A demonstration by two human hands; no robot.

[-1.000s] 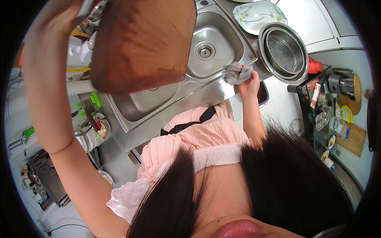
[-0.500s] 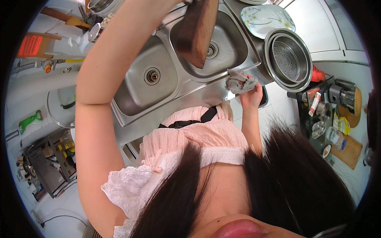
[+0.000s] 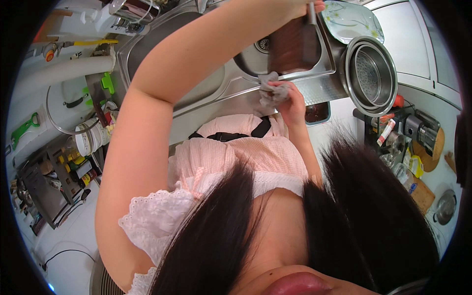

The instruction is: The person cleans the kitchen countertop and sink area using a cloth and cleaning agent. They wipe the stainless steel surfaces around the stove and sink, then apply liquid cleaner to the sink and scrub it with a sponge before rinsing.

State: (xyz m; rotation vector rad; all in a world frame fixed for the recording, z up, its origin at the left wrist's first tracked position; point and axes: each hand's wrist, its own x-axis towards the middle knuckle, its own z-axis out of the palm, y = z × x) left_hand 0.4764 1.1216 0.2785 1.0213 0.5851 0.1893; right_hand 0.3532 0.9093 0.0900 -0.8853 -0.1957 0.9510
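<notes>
My left arm reaches across the double sink, and my left hand [image 3: 310, 7], partly cut off by the top edge, is closed around the metal handle of a dark brown wooden cutting board [image 3: 293, 48]. The board hangs over the right basin, blurred by motion, with its broad face turned toward me. Below the board's lower edge, my right hand [image 3: 293, 104] is closed on a crumpled grey cloth [image 3: 273, 93] above the sink's front rim. Cloth and board look close together; I cannot tell whether they touch.
Right of the sink stand nested steel bowls with a colander [image 3: 369, 73], and behind them lies a flowered white plate [image 3: 351, 20]. A dark tub [image 3: 318, 113] sits below the counter's front edge. A yellow-handled gas valve [image 3: 88, 43] and white pipe [image 3: 69, 71] run along the left.
The board has moved right and turned from its narrow edge to its broad face. My right hand and the cloth have shifted left, and the whole view has swung slightly.
</notes>
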